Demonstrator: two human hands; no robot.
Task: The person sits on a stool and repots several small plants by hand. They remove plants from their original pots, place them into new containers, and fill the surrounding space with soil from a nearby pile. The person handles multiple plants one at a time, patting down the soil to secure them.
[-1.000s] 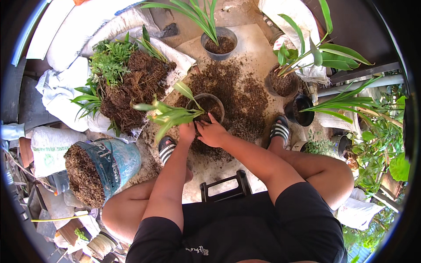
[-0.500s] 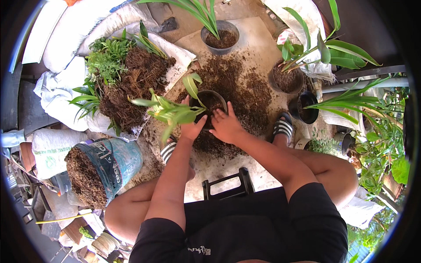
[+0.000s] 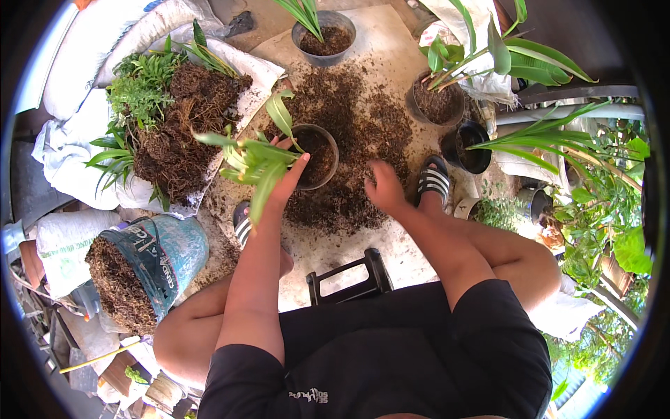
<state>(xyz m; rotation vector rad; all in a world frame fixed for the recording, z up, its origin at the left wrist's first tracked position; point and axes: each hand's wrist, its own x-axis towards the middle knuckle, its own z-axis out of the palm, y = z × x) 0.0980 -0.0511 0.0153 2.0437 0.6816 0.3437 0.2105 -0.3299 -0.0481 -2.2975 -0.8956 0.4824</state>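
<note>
A round plant pot (image 3: 333, 167) with dark soil (image 3: 312, 155) stands on the ground before me. From its left side leans a plant with broad yellow-green leaves (image 3: 255, 162). My left hand (image 3: 285, 183) grips the pot's left rim beside the stem, thumb near and fingertips beyond; leaves cover part of it. To the right of the pot, my right hand (image 3: 385, 187) is low over the loose soil (image 3: 382, 133) spread on a pale sheet. Its fingers bend downward and are slightly blurred, so whether they hold any soil is not visible.
A tipped blue bucket (image 3: 174, 258) of brown fibrous material lies at left. Behind it, uprooted plants with root clumps (image 3: 185, 133) rest on white sacking. Potted plants stand at the back (image 3: 324, 38) and right (image 3: 436, 105), near a black pot (image 3: 466, 148). A black stool (image 3: 349, 276) is under me.
My right hand has left the pot's soil and moved right to the loose soil. My left hand has shifted along the pot's left side. The whole view has moved slightly.
</note>
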